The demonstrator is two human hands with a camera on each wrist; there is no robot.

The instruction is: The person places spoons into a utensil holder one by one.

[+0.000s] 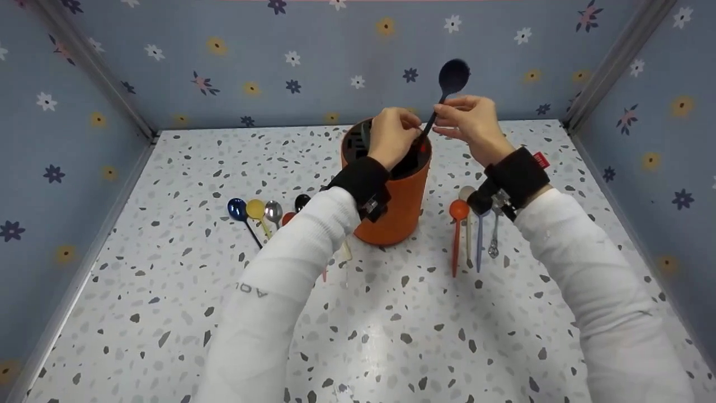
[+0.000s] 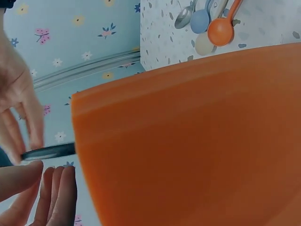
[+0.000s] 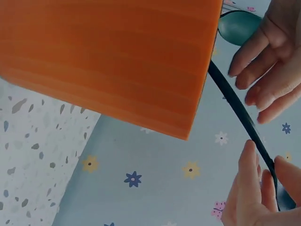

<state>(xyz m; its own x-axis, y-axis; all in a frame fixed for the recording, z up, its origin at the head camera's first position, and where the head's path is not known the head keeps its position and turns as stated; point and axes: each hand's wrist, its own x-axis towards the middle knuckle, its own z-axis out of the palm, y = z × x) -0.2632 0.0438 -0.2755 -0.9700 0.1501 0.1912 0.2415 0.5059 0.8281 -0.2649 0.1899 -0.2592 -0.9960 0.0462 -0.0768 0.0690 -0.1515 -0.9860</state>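
Observation:
My right hand (image 1: 471,122) pinches a dark spoon (image 1: 454,76) by its handle, close below the bowl. The spoon leans with its bowl up, and its handle (image 3: 235,106) runs down into a tall orange utensil holder (image 1: 396,212). Over the holder's mouth is my left hand (image 1: 391,134), its fingers loosely bent beside that handle; the right wrist view shows a gap between them. A dark green rounded utensil head (image 3: 237,28) sticks out of the holder behind the left hand. The handle's lower end is hidden inside.
Right of the holder lie an orange spoon (image 1: 458,211), a beige spoon (image 1: 468,224), a blue spoon (image 1: 479,246) and a silver spoon (image 1: 494,246). Left of it are a dark blue spoon (image 1: 237,209), a yellow one (image 1: 255,209), a silver one (image 1: 273,211) and others, partly behind my left sleeve. Patterned walls enclose the table.

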